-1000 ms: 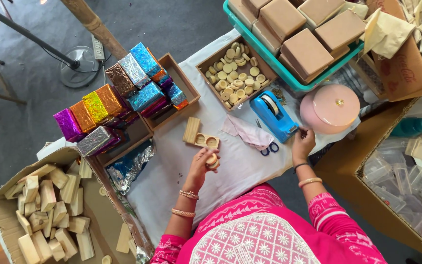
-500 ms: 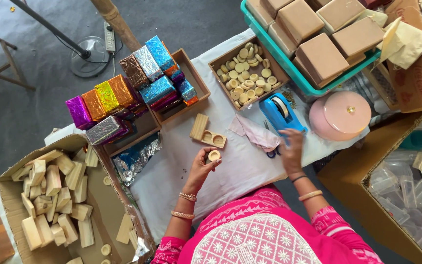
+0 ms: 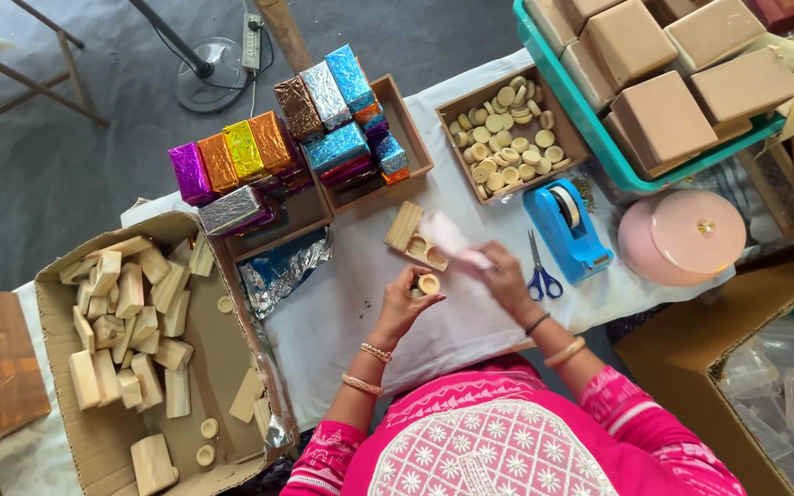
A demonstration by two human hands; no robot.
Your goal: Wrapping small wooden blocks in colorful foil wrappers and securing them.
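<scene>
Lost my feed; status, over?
Left hand holds small round wooden cup. Right hand grips pink cloth. Scissors right of right hand.

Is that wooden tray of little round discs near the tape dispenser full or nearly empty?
Fairly full: the wooden tray holds a heap of pale round discs hiding most of its floor.

Blue tape dispenser (image 3: 566,228), pink round box (image 3: 684,239), teal crate (image 3: 599,138), multicoloured foil-wrapped blocks (image 3: 287,147).

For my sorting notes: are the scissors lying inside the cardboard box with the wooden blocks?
No, the scissors lie on the white table cover beside the blue tape dispenser, far from the cardboard box.
</scene>
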